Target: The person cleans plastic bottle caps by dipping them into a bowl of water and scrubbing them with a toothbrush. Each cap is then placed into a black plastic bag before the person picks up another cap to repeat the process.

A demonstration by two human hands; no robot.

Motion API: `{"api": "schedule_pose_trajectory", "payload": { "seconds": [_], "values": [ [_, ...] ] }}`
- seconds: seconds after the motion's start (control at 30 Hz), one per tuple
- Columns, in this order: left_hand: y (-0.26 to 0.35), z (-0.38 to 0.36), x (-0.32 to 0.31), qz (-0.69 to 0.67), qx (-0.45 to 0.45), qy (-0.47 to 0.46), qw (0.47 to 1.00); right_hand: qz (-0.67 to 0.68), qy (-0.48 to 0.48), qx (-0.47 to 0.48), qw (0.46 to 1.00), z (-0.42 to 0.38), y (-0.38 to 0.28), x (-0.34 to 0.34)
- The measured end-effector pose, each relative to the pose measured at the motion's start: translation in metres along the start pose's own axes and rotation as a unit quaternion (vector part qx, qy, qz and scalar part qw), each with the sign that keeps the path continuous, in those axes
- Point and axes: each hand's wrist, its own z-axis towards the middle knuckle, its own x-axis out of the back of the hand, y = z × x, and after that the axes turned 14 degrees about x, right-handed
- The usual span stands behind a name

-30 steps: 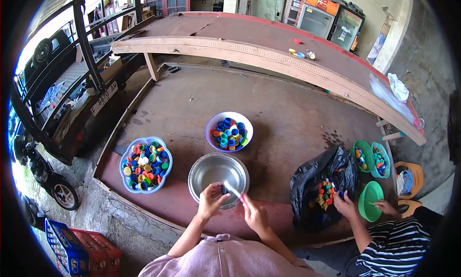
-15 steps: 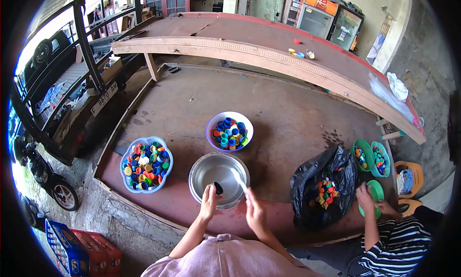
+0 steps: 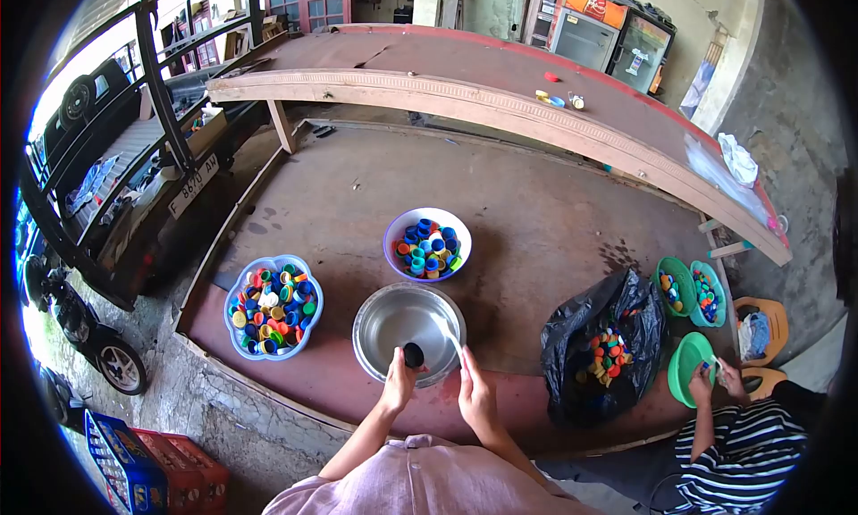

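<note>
The sorted caps bowl (image 3: pixel 273 306) sits left, within reach. The left hand (image 3: pixel 398 381) pinches a dark cap (image 3: pixel 413 354) in closed fingers over the steel basin (image 3: pixel 407 322), likely so scraps fall inside. The right hand (image 3: pixel 475 392) grips a thin white tool (image 3: pixel 452 340), fingers closed around it.

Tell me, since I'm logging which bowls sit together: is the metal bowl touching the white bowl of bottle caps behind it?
Apart. The head view shows a strip of bare brown table between the metal bowl rim and the white bowl.
</note>
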Motion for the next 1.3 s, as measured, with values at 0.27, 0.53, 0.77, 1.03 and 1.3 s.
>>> {"api": "schedule_pose_trajectory", "payload": {
  "seconds": [0.27,0.53,0.77,1.03,1.3],
  "values": [
    [-0.013,0.009,0.013,0.009,-0.039,-0.027,0.999,-0.009,-0.029,-0.019,0.999,-0.002,-0.011,-0.001],
    [0.036,-0.017,-0.017,0.012,0.072,0.094,0.993,-0.024,-0.027,0.02,0.999,0.003,-0.009,-0.001],
    [0.027,0.029,0.019,0.148,-0.15,-0.033,0.977,-0.064,0.009,0.064,0.996,0.019,0.004,-0.003],
    [0.03,0.023,0.0,0.075,-0.122,-0.064,0.988,-0.058,-0.007,0.098,0.994,0.033,-0.001,0.002],
    [0.014,0.028,0.0,0.025,-0.125,-0.056,0.99,-0.037,0.014,0.064,0.997,0.017,-0.005,-0.009]
  ]
}}
